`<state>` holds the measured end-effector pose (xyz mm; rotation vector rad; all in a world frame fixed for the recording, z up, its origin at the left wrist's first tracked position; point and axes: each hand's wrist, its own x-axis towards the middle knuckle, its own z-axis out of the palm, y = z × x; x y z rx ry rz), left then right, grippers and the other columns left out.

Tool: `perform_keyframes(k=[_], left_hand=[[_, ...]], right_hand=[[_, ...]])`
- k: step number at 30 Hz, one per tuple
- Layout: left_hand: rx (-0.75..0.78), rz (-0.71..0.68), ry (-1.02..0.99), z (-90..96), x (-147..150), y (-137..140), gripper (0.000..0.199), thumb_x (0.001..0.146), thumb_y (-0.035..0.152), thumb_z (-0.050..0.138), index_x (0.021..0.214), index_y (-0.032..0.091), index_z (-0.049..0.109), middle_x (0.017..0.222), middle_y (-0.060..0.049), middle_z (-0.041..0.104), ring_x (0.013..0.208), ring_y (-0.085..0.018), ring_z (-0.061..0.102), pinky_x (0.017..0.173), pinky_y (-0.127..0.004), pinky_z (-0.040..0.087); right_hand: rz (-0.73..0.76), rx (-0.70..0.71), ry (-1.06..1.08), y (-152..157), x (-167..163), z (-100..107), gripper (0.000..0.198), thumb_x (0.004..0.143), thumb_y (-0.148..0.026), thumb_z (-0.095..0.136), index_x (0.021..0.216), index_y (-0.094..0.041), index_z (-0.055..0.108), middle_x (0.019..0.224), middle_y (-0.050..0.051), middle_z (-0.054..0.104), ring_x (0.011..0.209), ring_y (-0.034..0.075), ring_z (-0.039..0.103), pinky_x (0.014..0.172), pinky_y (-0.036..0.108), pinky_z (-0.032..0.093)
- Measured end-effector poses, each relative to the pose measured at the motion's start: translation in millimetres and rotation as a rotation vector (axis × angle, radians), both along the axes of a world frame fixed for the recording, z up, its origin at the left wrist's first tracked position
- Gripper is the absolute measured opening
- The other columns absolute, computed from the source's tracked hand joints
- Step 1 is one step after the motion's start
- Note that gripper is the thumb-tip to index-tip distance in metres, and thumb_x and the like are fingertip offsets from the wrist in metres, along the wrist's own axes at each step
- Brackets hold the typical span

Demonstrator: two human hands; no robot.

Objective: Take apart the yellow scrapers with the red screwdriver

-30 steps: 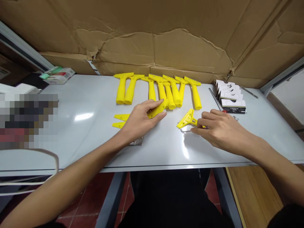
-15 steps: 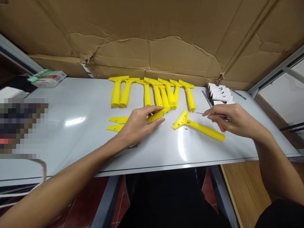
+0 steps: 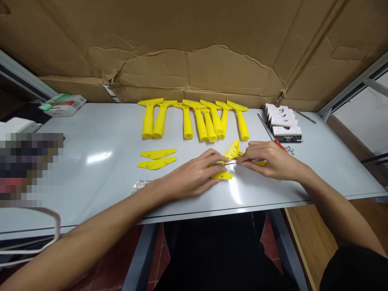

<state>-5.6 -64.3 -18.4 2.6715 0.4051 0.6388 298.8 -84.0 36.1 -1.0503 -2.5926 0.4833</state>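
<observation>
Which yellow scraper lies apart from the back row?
The scraper between both hands, its head angled leftward; the others stand lined up near the cardboard.

Yellow piece (image 3: pixel 222 176): my left hand (image 3: pixel 194 178) covers most of it; only its right tip shows.
Screwdriver (image 3: pixel 277 144): buried under my right hand (image 3: pixel 269 161); I see a red bit and a thin shaft.
Pixelated patch (image 3: pixel 28 167): I can't tell what's there.
Card packs (image 3: pixel 285 123): print too small to read.
Worktop (image 3: pixel 91 182): left end cut off.
</observation>
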Motion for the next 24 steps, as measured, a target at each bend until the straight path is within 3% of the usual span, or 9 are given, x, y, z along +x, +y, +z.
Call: perform_keyframes(k=[5,8,11,14,16,20,24], left_hand=[[0.010,0.017,0.045,-4.6,3,0,0.028,0.113,0.025,0.057,0.135,0.016,0.072,0.130,-0.017,0.073,0.129,-0.031,0.061,0.111,-0.050,0.061],[0.021,0.026,0.031,-2.7,3,0,0.028,0.113,0.025,0.056,0.133,0.015,0.073,0.129,-0.017,0.074,0.127,-0.031,0.061,0.109,-0.050,0.062],[0.032,0.006,0.012,-2.0,4,0,0.029,0.113,0.025,0.056,0.133,0.014,0.073,0.131,-0.018,0.075,0.127,-0.032,0.061,0.108,-0.053,0.063],[0.024,-0.006,0.000,-1.7,5,0,0.029,0.112,0.025,0.057,0.134,0.016,0.075,0.134,-0.017,0.076,0.127,-0.032,0.063,0.106,-0.055,0.064],[0.026,-0.013,-0.001,-1.3,4,1,0.031,0.112,0.025,0.058,0.137,0.017,0.074,0.136,-0.016,0.077,0.127,-0.032,0.064,0.105,-0.055,0.065],[0.024,-0.022,0.008,-0.9,3,3,0.032,0.111,0.024,0.059,0.139,0.020,0.074,0.139,-0.015,0.077,0.128,-0.032,0.065,0.106,-0.056,0.065],[0.012,-0.039,0.012,-2.8,4,3,0.032,0.111,0.023,0.058,0.136,0.022,0.077,0.142,-0.016,0.076,0.126,-0.031,0.069,0.106,-0.055,0.065]], right_hand=[[0.030,0.051,0.064,-6,-1,6,0.028,0.108,-0.033,0.059,0.114,-0.020,0.083,0.099,0.002,0.076,0.087,0.001,0.061,0.081,0.016,0.043],[-0.083,0.032,0.096,-3,18,18,0.029,0.106,-0.038,0.063,0.110,-0.019,0.083,0.098,0.003,0.076,0.084,0.002,0.062,0.078,0.017,0.044],[-0.530,0.152,0.210,18,63,26,0.032,0.102,-0.040,0.066,0.114,-0.015,0.083,0.106,0.008,0.077,0.087,0.004,0.065,0.078,0.018,0.045],[-1.061,0.334,0.220,55,124,19,0.035,0.101,-0.025,0.058,0.124,-0.014,0.081,0.117,0.011,0.076,0.093,0.005,0.063,0.087,0.020,0.043],[-1.258,0.269,0.126,77,160,8,0.036,0.094,-0.015,0.062,0.124,-0.013,0.082,0.113,0.013,0.076,0.083,0.005,0.055,0.085,0.023,0.036],[-1.355,0.160,0.072,97,198,-18,0.027,0.082,-0.011,0.073,0.106,-0.006,0.084,0.085,0.012,0.070,0.068,0.004,0.029,0.082,0.028,0.025],[-1.324,0.098,0.073,100,206,-28,0.022,0.078,-0.015,0.081,0.098,-0.005,0.084,0.069,0.007,0.059,0.068,0.004,0.028,0.084,0.030,0.026]])
